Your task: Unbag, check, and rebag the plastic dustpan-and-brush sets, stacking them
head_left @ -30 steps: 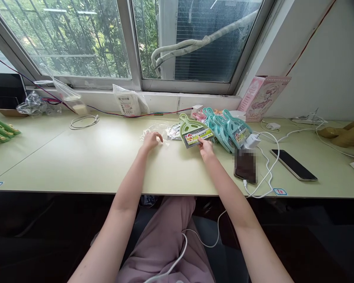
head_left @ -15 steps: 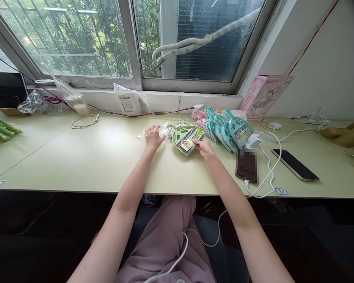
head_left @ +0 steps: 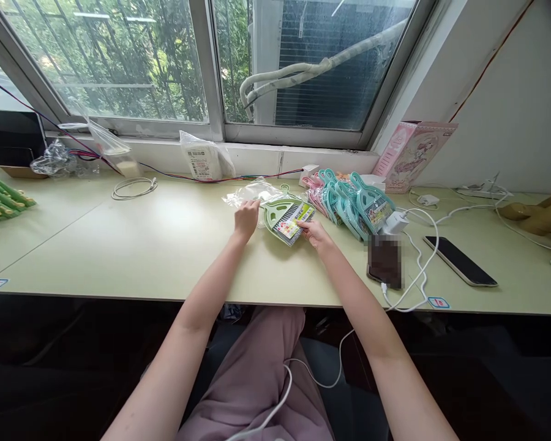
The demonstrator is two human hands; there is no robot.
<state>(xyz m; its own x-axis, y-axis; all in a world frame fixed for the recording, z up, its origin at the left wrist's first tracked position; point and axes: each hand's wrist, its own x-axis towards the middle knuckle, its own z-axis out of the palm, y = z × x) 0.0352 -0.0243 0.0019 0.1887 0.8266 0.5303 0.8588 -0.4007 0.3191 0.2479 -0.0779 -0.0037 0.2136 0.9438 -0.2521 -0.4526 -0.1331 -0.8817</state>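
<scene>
A small green dustpan-and-brush set [head_left: 285, 218] with a yellow label lies on the pale green desk [head_left: 133, 245]. My right hand [head_left: 316, 233] pinches its near right edge by the label. My left hand [head_left: 247, 218] has its fingers closed on a clear plastic bag [head_left: 251, 193] just left of the set. Right of the set leans a row of several teal and pink sets [head_left: 349, 199] of the same kind.
A blurred phone [head_left: 384, 260] on a white cable and a black phone [head_left: 459, 261] lie to the right, with a charger [head_left: 395, 222]. A pink box [head_left: 413, 156] leans on the wall. A coiled cable [head_left: 133, 187], bags [head_left: 204, 160] and green items [head_left: 0, 201] sit left.
My right hand has drawn the green set leftward and away from the teal row. My left hand has moved right onto the plastic bag, which now sits against the set.
</scene>
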